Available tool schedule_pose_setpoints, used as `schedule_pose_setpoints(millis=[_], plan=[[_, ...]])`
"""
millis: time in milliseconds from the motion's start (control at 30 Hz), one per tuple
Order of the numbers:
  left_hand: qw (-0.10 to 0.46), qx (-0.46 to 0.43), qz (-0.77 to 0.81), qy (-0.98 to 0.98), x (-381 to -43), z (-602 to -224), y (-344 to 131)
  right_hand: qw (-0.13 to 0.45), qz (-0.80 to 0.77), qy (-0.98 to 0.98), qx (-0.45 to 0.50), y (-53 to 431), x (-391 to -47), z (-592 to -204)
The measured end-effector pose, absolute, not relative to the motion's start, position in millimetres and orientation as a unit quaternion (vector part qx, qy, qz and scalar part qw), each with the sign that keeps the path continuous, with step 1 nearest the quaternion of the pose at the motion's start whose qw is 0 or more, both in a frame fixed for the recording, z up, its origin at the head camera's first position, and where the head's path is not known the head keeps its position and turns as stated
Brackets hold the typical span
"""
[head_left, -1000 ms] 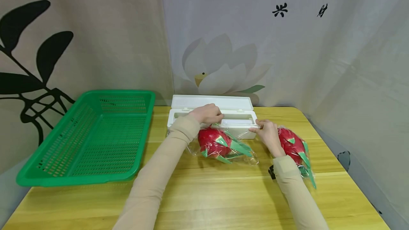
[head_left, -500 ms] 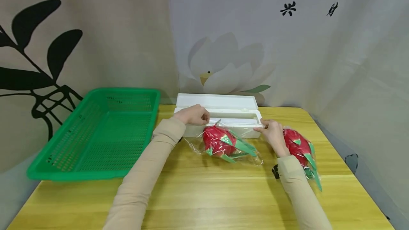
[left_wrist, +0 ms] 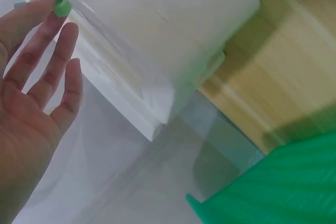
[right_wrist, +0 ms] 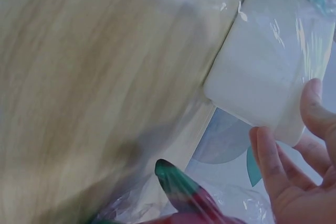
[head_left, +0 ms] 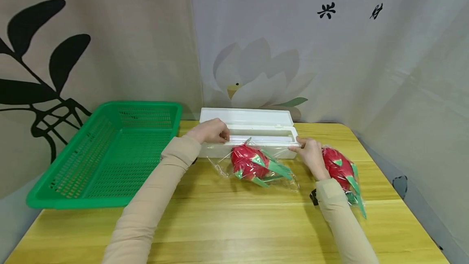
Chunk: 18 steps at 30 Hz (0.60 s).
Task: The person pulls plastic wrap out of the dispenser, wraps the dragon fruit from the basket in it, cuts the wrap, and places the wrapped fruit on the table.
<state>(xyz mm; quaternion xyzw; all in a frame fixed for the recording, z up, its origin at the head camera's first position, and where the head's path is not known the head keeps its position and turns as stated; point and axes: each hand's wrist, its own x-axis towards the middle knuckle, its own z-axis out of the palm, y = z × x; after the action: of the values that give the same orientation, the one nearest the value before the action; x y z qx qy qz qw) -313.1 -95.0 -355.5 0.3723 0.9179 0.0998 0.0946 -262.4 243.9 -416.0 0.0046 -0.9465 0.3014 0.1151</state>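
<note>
A long white cling film dispenser [head_left: 249, 116] lies on the table with its lid tipped back and a roll showing inside. My left hand [head_left: 212, 130] is over the front edge near its left end. In the left wrist view, thumb and forefinger pinch a small green slider cutter [left_wrist: 62, 4] on that edge; the other fingers are spread. At the dispenser's right end, my right hand [head_left: 310, 156] grips the corner, thumb on the film-covered front and fingers round the end. Clear film runs down the front to a red dragon fruit [head_left: 249, 161] with green tips, lying before the dispenser.
A second film-wrapped dragon fruit [head_left: 338, 168] lies right of my right forearm. To the left stands a green plastic basket [head_left: 167, 162] with slotted walls. Behind the wooden table [head_left: 242, 223] hangs a printed curtain [head_left: 146, 52], close to the dispenser's back.
My left hand has slid left along the dispenser's front edge, from near its middle toward its left end. The right hand keeps its grip on the right corner.
</note>
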Motion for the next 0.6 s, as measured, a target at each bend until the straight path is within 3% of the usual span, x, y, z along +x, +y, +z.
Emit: schedule_pose_setpoints(millis=[267,600], plan=[[0.106,0.317,0.074,0.939,-308,-346,-106,0.105,0.303,-0.947,-0.005,242,-264,-418],[0.059,0.201,-0.049,0.977,-295,-331,-97,0.109,0.301,-0.947,-0.005,240,-262,-418]])
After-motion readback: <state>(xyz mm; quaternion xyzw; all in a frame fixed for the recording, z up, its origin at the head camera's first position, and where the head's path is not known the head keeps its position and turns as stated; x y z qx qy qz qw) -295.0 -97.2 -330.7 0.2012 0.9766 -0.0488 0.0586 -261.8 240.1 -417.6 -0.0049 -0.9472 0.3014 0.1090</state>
